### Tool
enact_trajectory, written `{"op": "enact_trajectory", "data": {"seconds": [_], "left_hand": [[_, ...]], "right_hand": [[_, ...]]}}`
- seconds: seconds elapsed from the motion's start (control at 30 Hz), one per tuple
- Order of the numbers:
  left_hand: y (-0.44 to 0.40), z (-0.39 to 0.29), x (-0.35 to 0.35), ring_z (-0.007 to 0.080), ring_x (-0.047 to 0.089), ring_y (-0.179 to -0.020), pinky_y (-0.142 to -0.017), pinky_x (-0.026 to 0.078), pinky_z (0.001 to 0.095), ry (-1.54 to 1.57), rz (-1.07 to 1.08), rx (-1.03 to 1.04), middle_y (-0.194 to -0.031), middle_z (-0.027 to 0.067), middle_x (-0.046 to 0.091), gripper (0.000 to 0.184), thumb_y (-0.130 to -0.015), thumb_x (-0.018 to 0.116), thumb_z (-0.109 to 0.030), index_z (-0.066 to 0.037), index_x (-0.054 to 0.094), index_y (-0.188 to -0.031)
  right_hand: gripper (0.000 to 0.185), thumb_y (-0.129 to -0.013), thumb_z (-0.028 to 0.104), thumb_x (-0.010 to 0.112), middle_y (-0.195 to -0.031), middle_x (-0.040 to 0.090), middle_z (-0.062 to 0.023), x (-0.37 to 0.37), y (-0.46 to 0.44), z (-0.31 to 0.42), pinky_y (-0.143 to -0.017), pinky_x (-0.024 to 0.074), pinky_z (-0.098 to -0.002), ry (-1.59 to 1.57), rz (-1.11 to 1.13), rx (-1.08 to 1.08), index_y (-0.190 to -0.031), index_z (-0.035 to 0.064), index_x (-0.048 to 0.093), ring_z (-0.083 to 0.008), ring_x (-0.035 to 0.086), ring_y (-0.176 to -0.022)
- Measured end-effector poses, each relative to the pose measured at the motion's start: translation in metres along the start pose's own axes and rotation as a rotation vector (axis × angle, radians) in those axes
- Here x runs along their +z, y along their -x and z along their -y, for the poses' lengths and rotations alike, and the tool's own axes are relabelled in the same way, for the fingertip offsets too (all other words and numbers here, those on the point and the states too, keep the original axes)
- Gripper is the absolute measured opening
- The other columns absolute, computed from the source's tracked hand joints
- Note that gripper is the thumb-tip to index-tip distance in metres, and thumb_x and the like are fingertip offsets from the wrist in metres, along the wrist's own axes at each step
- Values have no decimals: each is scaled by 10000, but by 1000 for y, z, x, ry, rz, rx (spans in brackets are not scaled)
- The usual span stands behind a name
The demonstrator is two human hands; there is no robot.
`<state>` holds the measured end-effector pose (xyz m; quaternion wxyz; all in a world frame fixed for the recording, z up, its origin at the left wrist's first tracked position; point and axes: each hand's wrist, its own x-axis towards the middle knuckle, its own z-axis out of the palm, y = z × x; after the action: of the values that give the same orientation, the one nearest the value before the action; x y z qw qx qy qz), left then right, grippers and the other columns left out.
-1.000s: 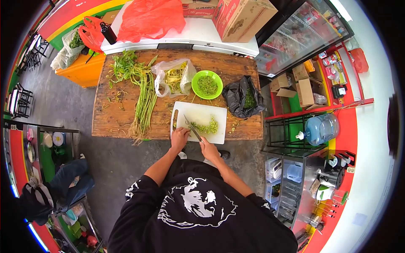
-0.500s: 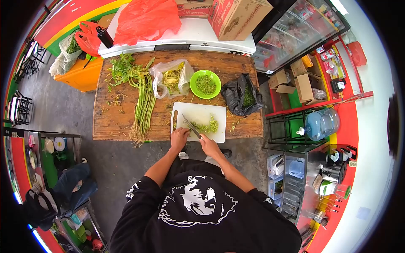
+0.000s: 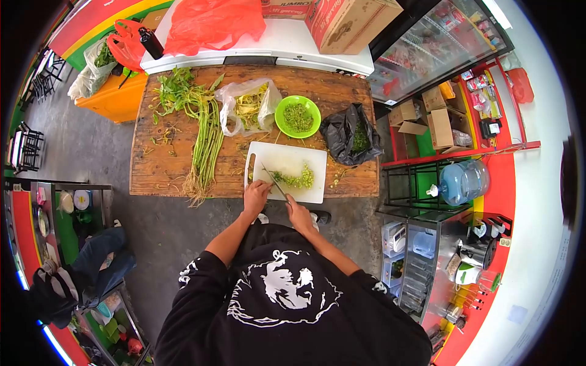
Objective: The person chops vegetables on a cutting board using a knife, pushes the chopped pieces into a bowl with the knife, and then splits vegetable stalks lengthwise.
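On the white cutting board (image 3: 305,156), chopped greens (image 3: 302,178) lie in a small heap right of the knife. My right hand (image 3: 297,213) is wrapped round the handle of the knife (image 3: 274,181), whose blade slants up and left over the board. Close to the blade's left side, my left hand (image 3: 256,195) is closed at the board's lower left edge, its fingertips pinching the end of some green stems that are mostly hidden. Behind the board stands a lime-green bowl (image 3: 317,120) holding chopped greens.
Long rooted vegetable stalks (image 3: 209,140) lie on the wooden table (image 3: 342,183) at left. A clear plastic bag (image 3: 227,100) of yellowish greens and a black plastic bag (image 3: 342,137) stand beyond the board. Behind are a white counter (image 3: 293,56) and a cardboard box (image 3: 351,27).
The camera view has shifted slightly, so the table sits a little higher. The knife blade has turned a little more upright; both hands keep nearly the same places at the board.
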<state>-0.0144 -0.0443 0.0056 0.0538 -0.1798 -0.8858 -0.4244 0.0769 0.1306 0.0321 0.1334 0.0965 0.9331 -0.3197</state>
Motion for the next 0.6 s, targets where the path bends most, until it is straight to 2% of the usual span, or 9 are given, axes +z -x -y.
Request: {"op": "enact_trajectory", "data": {"seconds": [0.07,0.13,0.2,0.27,0.3,0.37,0.5,0.6], "left_hand": [[-2,-1,2,283,641,-735,-668,492,390,21,-34,1,-807,101,667,125,-823,694,-89,-37,738,-928],[-3,0,6,284,636,-813,-740,472,398,22,22,-165,-838,82,669,112,-837,682,-131,-72,730,-919],[-5,-4,4,289,639,-801,-734,476,399,30,11,-177,-826,91,670,107,-829,694,-142,-69,729,-898],[-7,-8,1,285,640,-799,-731,479,399,117,31,-283,-826,81,667,97,-828,696,-147,-76,730,-885],[-7,-6,3,285,640,-799,-731,479,399,119,30,-285,-826,81,667,97,-828,696,-147,-76,730,-885],[-7,-1,5,270,636,-792,-731,464,394,36,4,-145,-828,59,652,101,-835,696,-160,-84,735,-889],[-1,3,8,250,625,-798,-732,439,383,29,19,-155,-842,40,629,122,-844,690,-164,-95,743,-930],[2,1,4,239,614,-811,-734,419,373,21,-1,-77,-857,35,616,150,-851,686,-165,-104,745,-974]], "right_hand": [[398,-974,303,506,-747,637,-285,3,-14,1,-627,472,-581,-21,-43,-87,-1353,191,469,-500,616,-729],[396,-982,309,494,-751,634,-293,-8,-25,14,-643,477,-581,-36,-12,-70,-1360,198,456,-501,616,-733],[382,-991,312,480,-775,639,-294,-16,-32,22,-685,485,-569,-18,66,-7,-1353,192,465,-493,621,-767],[381,-994,323,474,-793,643,-290,-25,-31,23,-704,484,-559,-29,89,4,-1345,175,473,-488,623,-793],[383,-997,334,467,-812,647,-286,-29,-30,21,-723,483,-549,-41,111,15,-1338,159,482,-483,625,-820],[392,-997,346,465,-826,651,-279,-36,-22,15,-728,479,-542,-70,111,23,-1332,143,489,-481,624,-837],[428,-1001,379,447,-845,652,-270,-46,1,13,-749,473,-525,-124,115,68,-1341,123,489,-478,622,-867],[434,-1004,385,435,-851,655,-262,-47,13,12,-769,474,-518,-165,147,131,-1354,132,486,-474,624,-877]]}}
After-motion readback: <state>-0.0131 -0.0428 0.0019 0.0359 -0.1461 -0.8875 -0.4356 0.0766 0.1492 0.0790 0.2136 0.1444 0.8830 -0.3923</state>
